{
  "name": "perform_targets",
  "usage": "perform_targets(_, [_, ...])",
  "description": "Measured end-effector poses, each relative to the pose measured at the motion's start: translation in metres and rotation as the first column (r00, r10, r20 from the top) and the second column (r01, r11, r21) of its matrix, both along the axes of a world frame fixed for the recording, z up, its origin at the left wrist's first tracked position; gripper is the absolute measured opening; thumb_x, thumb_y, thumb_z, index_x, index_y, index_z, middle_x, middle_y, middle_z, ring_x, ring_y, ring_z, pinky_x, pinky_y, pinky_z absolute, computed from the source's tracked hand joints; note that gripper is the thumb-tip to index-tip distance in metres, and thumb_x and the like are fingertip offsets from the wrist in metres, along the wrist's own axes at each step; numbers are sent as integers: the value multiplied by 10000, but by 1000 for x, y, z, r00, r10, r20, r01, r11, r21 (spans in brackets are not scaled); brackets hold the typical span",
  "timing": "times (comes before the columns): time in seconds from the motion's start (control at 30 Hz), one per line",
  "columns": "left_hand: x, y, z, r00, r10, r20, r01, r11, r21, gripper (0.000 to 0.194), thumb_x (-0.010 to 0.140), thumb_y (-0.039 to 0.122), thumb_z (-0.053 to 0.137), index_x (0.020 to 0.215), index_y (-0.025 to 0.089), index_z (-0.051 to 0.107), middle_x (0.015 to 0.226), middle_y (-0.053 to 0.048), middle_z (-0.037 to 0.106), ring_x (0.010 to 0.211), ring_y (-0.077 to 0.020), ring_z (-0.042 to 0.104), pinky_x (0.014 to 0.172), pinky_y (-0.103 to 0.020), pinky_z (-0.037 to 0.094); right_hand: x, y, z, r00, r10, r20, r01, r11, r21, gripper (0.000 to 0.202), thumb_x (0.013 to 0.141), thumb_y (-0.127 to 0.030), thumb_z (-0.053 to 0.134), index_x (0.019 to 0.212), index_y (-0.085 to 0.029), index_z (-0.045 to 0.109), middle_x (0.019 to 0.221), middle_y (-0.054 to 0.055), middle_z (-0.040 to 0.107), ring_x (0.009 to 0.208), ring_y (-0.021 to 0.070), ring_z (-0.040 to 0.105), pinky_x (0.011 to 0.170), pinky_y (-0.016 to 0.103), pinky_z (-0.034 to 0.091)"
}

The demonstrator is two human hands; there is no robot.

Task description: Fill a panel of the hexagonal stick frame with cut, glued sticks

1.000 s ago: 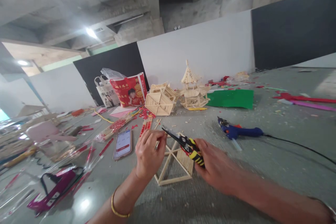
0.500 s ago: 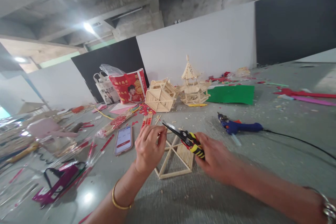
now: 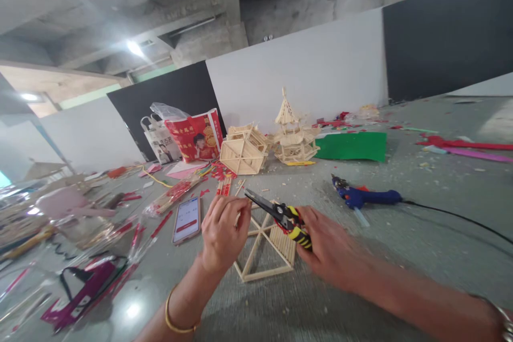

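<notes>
My right hand (image 3: 326, 238) is wrapped round the yellow-and-black handles of cutting shears (image 3: 284, 215). Their dark blades point up and left, with the tips close to the fingers of my left hand (image 3: 224, 227). That left hand is pinched closed; whatever lies between its fingertips is too small or hidden to make out. Below both hands a six-sided frame of wooden sticks (image 3: 266, 275) lies flat on the grey surface. Spokes cross at its middle, and one section on the right is filled with sticks laid side by side. My hands cover part of its far side.
Beyond the frame stand a stick pagoda (image 3: 294, 144) and another hexagonal stick piece (image 3: 242, 156). A blue glue gun (image 3: 366, 195) with its cord lies at right. To the left are a phone (image 3: 187, 220), plastic-wrapped sticks (image 3: 172, 196) and a purple package (image 3: 82, 294).
The shears' handles look spread wider than before, and the blade tips sit slightly farther left. My left hand keeps its pinch. The whole view has shifted a little.
</notes>
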State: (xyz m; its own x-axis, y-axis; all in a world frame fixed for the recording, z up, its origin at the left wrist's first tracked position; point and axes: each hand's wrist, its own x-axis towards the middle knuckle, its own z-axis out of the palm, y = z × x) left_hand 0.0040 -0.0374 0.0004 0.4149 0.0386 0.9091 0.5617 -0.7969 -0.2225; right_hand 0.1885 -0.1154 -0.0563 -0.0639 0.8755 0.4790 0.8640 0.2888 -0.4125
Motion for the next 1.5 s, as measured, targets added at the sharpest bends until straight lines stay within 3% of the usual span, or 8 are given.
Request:
perform_targets(0.3, [3, -3, -3, 998, -57, 12, 58, 997, -60, 124, 768, 60, 605, 761, 176, 561, 702, -9, 645, 676, -115, 599, 700, -239, 491, 0, -5, 7, 1000, -23, 6, 23, 998, -64, 371, 733, -149, 489, 1100, -101, 468, 1049, 151, 578, 977, 266, 548, 863, 390, 439])
perform_targets(0.57, [2, -3, -3, 999, -36, 17, 37, 997, -65, 116, 771, 69, 603, 748, 175, 563, 695, -5, 641, 666, -106, 594, 694, -224, 483, 0, -2, 8, 999, -32, -7, 31, 996, -89, 400, 727, -141, 500, 1121, -84, 466, 1050, 154, 565, 985, 281, 527, 876, 417, 417])
perform_targets(0.73, [2, -3, -5, 999, -31, 26, 32, 997, -72, 109, 779, 80, 602, 751, 178, 564, 695, -3, 641, 670, -104, 596, 691, -220, 484, 0, -3, 5, 998, 36, -52, -41, 994, -106, 403, 733, -137, 491, 1131, -94, 443, 1069, 155, 564, 1001, 259, 531, 888, 382, 411])
perform_targets(1.0, [3, -6, -1, 998, -64, -11, 64, 998, -27, 95, 781, 83, 594, 802, 176, 591, 719, -18, 665, 689, -123, 612, 724, -250, 494, 5, -1, 3, 1000, 15, -13, -17, 976, -217, 240, 750, -197, 502, 982, -152, 459, 879, 104, 635, 791, 245, 602, 706, 338, 428])
perform_targets(1.13, [0, -7, 4, 998, -60, 20, 63, 980, -188, 67, 807, 126, 578, 775, 180, 600, 720, -5, 667, 670, -106, 610, 675, -218, 487, 13, 3, 8, 999, 31, -29, -33, 997, -70, 201, 758, -185, 474, 959, -173, 468, 901, 92, 627, 827, 223, 592, 737, 322, 424])
perform_targets(1.27, [-2, -6, 6, 996, -78, 45, 89, 922, -377, 88, 818, 147, 568, 738, 175, 595, 677, 16, 638, 595, -80, 571, 585, -182, 458, 21, 5, 11, 998, -10, 54, 3, 990, 139, 312, 744, -182, 481, 1053, -139, 466, 999, 136, 599, 886, 238, 565, 783, 356, 432])
perform_targets(1.5, [-1, -8, 6, 994, -94, 55, 109, 898, -426, 142, 823, 162, 547, 682, 174, 555, 628, 23, 590, 577, -82, 535, 562, -178, 432, 19, 4, 11, 982, -61, 178, 35, 989, 145, 409, 686, -182, 543, 1083, -104, 479, 1015, 162, 592, 912, 272, 553, 806, 412, 441])
